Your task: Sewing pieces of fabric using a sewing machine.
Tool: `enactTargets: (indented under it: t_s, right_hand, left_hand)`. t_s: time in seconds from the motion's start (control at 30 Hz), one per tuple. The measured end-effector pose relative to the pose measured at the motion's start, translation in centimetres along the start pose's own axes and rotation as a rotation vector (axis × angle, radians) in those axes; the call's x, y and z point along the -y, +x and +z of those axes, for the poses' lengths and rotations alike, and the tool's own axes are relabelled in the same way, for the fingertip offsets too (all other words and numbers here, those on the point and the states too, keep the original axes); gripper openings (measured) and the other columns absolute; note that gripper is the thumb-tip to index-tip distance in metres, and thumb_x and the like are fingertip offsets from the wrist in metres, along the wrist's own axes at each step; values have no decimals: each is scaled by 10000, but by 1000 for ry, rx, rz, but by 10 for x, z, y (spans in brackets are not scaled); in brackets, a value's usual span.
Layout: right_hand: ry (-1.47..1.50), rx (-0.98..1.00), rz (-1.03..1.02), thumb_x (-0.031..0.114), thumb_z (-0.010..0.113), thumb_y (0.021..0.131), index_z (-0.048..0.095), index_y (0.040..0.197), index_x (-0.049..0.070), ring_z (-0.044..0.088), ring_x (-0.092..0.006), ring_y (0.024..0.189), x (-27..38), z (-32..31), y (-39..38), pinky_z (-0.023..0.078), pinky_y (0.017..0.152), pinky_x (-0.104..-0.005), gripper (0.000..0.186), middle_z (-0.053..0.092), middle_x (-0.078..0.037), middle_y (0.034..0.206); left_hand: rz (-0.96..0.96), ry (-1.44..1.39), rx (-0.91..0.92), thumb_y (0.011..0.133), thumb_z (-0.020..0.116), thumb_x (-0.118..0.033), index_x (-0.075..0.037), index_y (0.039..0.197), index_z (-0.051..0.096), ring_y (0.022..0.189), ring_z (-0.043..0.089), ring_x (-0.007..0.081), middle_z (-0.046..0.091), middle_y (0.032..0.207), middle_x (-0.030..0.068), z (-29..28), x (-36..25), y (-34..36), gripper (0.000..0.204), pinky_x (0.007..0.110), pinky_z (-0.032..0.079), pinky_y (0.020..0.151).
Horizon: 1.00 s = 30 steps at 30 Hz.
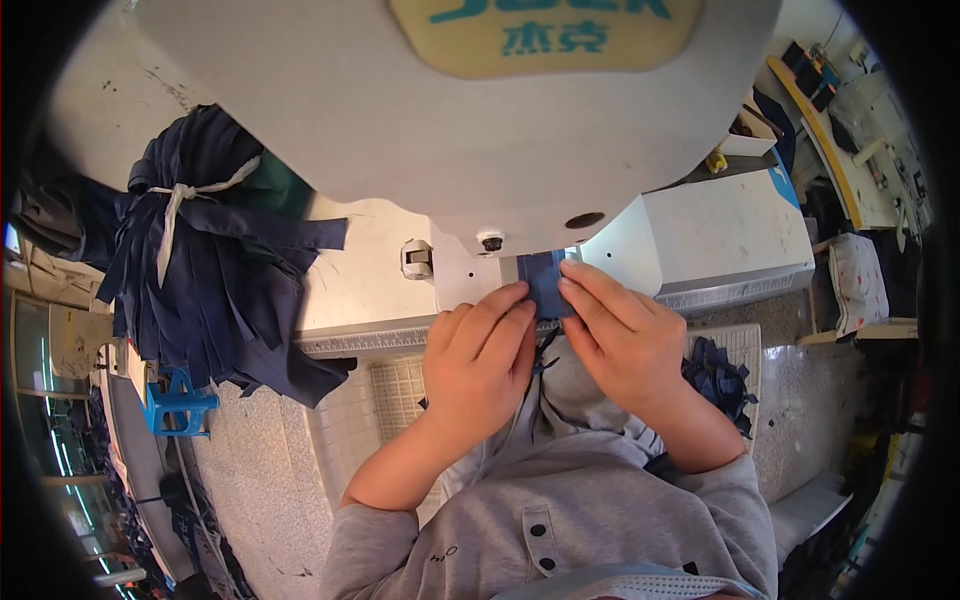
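Observation:
A small navy fabric piece (541,284) lies on the bed plate under the front of a large white sewing machine (400,130). My left hand (478,345) is closed on its left edge, fingertips pressed together against the cloth. On its right edge, my right hand (628,340) pinches the cloth, with the forefinger reaching farther toward the machine. The machine's head hides the needle area and the far end of the fabric. Light from the machine falls on the plate beside my right fingers.
A bundle of navy fabric strips (215,285) tied with white cord hangs over the table's left side. A ruler edge (375,342) runs along the table front. Below stands a pale plastic crate (395,395); dark cut pieces (715,380) lie at its right. A blue stool (180,402) stands left.

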State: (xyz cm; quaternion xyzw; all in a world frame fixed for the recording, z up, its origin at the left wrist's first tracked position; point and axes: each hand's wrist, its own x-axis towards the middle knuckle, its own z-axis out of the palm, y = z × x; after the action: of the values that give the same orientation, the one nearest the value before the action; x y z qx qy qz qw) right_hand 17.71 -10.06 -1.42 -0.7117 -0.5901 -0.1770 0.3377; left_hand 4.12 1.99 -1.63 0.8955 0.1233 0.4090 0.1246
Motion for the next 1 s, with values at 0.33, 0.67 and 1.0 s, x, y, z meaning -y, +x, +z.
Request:
enactTargets:
  t_s: [0.33, 0.67, 1.0]
  right_hand:
    - [6, 7, -9, 118, 772, 737, 728, 1076, 59, 670, -115, 715, -1, -1, 0, 532, 614, -250, 347, 679, 3, 1229]
    - [12, 21, -12, 131, 777, 739, 726, 1071, 55, 667, -122, 707, -1, -1, 0, 533, 609, -262, 345, 676, -6, 1230]
    - [18, 26, 63, 167, 841, 688, 734, 1029, 42, 713, -203, 787, 2, -2, -3, 563, 654, -300, 379, 701, -29, 1185]
  left_hand:
    - [2, 0, 13, 729, 779, -12, -47, 966, 697, 698, 599, 199, 693, 1099, 55, -2, 0, -1, 253, 333, 444, 608]
    - [-29, -21, 56, 733, 793, -35, -42, 970, 698, 704, 611, 213, 693, 1080, 59, -9, -7, 2, 256, 334, 473, 621]
    - [122, -279, -462, 972, 601, -135, 38, 1088, 596, 1003, 641, 280, 645, 1156, 223, -59, 29, 60, 208, 382, 517, 877]
